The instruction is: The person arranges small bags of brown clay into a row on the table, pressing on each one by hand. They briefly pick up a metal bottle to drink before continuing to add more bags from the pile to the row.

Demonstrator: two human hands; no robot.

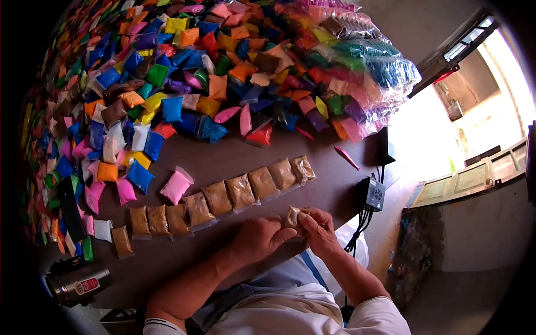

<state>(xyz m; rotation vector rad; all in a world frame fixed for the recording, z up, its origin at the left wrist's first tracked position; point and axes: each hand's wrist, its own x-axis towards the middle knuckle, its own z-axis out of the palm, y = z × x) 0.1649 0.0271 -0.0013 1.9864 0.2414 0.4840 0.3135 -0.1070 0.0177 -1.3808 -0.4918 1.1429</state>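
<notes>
A small brown packet with a pale, shiny patch is held up in front of my body. My right hand pinches its right side between thumb and fingers. On its left side, my left hand is closed with the thumb against the packet's lower edge; its fingertips are partly hidden. Just beyond my hands, several brown packets in clear plastic lie side by side in a slanting row on the dark table. A pink packet lies behind the row.
A large heap of colourful small packets covers the back and left. Clear bags of packets are stacked at back right. A pink tool and a black box with cables sit at right. A metal flask stands at front left.
</notes>
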